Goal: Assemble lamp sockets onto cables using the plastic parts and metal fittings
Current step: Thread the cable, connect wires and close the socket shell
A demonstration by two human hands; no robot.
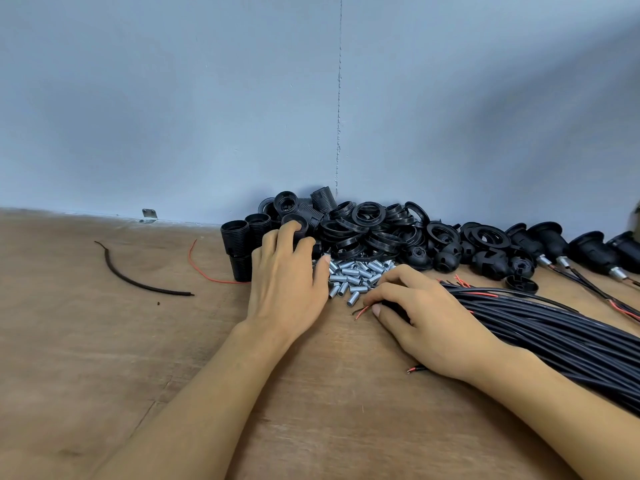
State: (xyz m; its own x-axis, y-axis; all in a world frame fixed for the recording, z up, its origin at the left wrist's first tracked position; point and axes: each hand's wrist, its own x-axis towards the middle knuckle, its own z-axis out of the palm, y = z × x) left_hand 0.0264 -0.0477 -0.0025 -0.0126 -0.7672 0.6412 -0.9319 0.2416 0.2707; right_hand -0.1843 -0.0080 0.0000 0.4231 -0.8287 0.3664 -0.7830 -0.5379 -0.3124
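Note:
My left hand (pixel 287 275) reaches into a pile of black threaded socket bodies (pixel 256 233) by the wall, its fingers curled on one socket body (pixel 299 226). My right hand (pixel 426 317) pinches the end of a black cable (pixel 391 306) whose red and black wire tips stick out to the left. That cable belongs to a thick bundle of black cables (pixel 554 327) running off to the right. Between the hands lies a heap of small silver metal tubes (pixel 356 275). Behind it are black plastic rings (pixel 370 223) and domed caps (pixel 446 258).
Several assembled sockets on cables (pixel 561 251) lie at the far right. A loose black cable scrap (pixel 135 278) and a thin red wire (pixel 204 271) lie on the wooden table (pixel 86 341) at the left. A grey wall stands right behind the piles.

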